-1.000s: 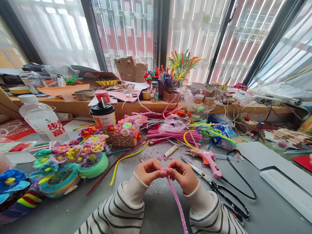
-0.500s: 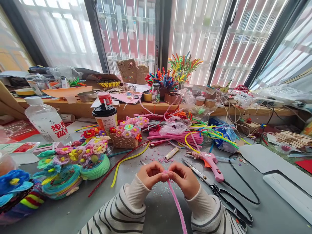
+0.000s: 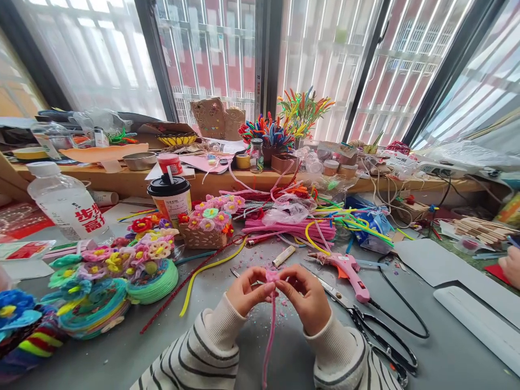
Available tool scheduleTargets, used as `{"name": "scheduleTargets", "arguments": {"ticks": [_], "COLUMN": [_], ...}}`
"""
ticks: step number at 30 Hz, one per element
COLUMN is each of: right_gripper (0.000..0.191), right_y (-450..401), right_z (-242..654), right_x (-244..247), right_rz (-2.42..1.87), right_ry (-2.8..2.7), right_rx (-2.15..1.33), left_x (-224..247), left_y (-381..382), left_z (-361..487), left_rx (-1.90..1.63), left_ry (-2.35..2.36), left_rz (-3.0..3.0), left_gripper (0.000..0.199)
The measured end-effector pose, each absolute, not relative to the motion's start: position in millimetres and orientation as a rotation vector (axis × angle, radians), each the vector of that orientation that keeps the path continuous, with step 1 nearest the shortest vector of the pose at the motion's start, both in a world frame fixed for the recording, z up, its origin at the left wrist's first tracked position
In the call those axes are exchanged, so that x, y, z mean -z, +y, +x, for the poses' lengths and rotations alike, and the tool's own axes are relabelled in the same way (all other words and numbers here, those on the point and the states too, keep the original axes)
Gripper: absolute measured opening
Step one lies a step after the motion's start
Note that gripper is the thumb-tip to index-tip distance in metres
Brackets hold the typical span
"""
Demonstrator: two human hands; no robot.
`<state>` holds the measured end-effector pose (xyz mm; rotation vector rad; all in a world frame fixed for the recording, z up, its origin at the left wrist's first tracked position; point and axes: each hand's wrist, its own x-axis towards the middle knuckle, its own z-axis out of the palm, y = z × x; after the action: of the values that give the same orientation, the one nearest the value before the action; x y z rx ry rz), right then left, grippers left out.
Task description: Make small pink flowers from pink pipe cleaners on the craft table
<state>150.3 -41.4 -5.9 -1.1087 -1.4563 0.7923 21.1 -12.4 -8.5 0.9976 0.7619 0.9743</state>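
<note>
A pink pipe cleaner hangs down toward me, its upper end folded into a small looped shape between my fingertips. My left hand pinches that looped end from the left. From the right, my right hand grips the same end between thumb and forefinger. Just beyond my fingers lies a short cream-coloured stick-like piece among pink fuzz scraps. Scissors with black handles rest to the right of my right hand, blades partly behind it. A pink hot glue gun lies past them.
Pipe-cleaner flowers fill a brown box and green coiled baskets at left. A lidded cup and a plastic bottle stand behind. Pink pipe cleaners are piled centrally. Another person's hand shows at the right edge.
The looped pink end now shows more above my fingertips, and the loose tail has swung left to hang nearly straight. Another person's hand has appeared at the right edge.
</note>
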Motion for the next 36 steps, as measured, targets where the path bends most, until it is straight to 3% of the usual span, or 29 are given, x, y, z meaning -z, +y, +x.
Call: {"name": "scheduleTargets", "arguments": {"ticks": [7, 11, 18, 25, 30, 36], "right_gripper": [0.019, 0.026, 0.021, 0.027, 0.025, 0.016], "right_y": [-42.0, -42.0, -52.3, -52.5, -51.5, -51.5], "right_z": [155.8, 153.9, 146.1, 145.4, 146.7, 148.7], "right_x": [1.9, 4.1, -6.4, -6.8, -6.4, -3.3], "right_rz": [-0.965, -0.896, -0.907, -0.840, -0.873, -1.027], "right_ry": [-1.381, -1.253, -1.361, -1.279, -1.314, -1.494], "right_rx": [-0.999, -1.113, -1.113, -1.300, -1.176, -0.924], "left_x": [3.7, 1.1, -1.1, -2.3, -2.0, 0.7], "left_y": [-15.0, -15.9, -13.5, -15.2, -13.4, -11.6], "left_z": [17.5, 17.5, 12.9, 10.9, 9.7, 6.5], "left_rx": [-0.911, -1.053, -1.274, -1.131, -1.306, -1.517], "left_ry": [0.690, 0.675, 0.553, 0.516, 0.512, 0.849], "left_rz": [1.093, 1.116, 1.518, 1.605, 1.730, 2.186], "left_gripper": [0.023, 0.020, 0.014, 0.016, 0.010, 0.020]}}
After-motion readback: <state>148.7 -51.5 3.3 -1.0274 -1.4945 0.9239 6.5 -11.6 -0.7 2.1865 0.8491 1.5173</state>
